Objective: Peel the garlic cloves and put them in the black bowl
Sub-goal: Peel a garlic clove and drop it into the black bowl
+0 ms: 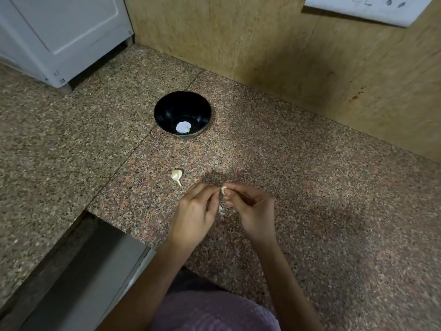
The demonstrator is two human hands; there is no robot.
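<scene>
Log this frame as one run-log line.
step: peeling | left hand and right hand: pinch garlic clove | second clove: lying on granite counter | black bowl: beyond hands, untouched

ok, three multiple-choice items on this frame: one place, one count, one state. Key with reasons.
1. Where is the loose clove relative to the black bowl?
A) inside it
B) behind it, by the wall
C) on the counter, nearer the person

2. How many cloves are outside the bowl?
A) one
B) two
C) four

3. What are the left hand and right hand doing?
A) both pinching one clove
B) lying flat
C) lifting the bowl

Key:
1C, it lies on the granite between bowl and hands.
2B, the loose one plus the held clove.
3A, the fingertips of both meet on it above the counter.
</scene>
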